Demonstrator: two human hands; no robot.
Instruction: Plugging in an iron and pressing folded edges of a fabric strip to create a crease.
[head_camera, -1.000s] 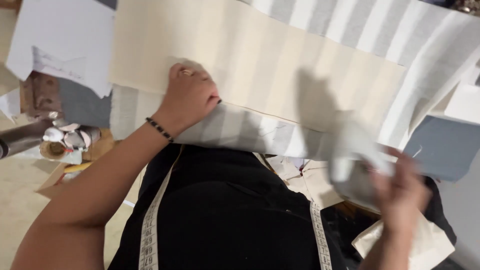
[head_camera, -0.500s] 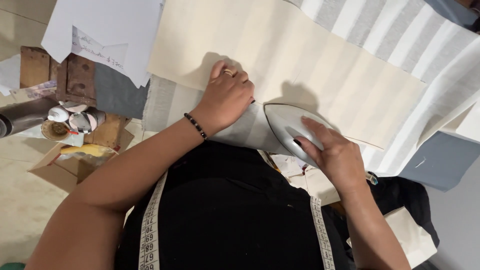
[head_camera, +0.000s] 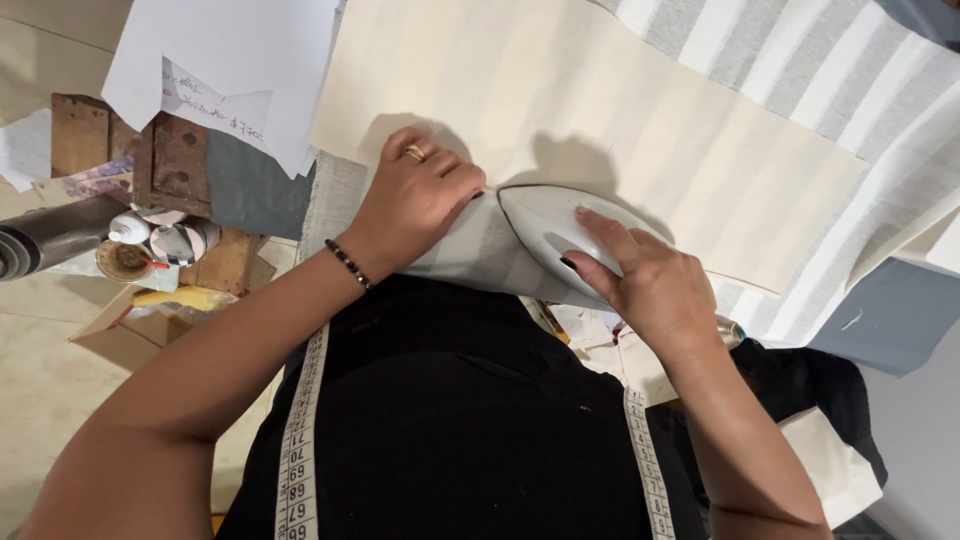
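sewing workshop | striped fabric (head_camera: 800, 90) | iron (head_camera: 545, 235) | tape measure (head_camera: 300, 440) round neck

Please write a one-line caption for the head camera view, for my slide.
Right hand presses a white iron on cream fabric; left hand holds the fabric flat beside it.
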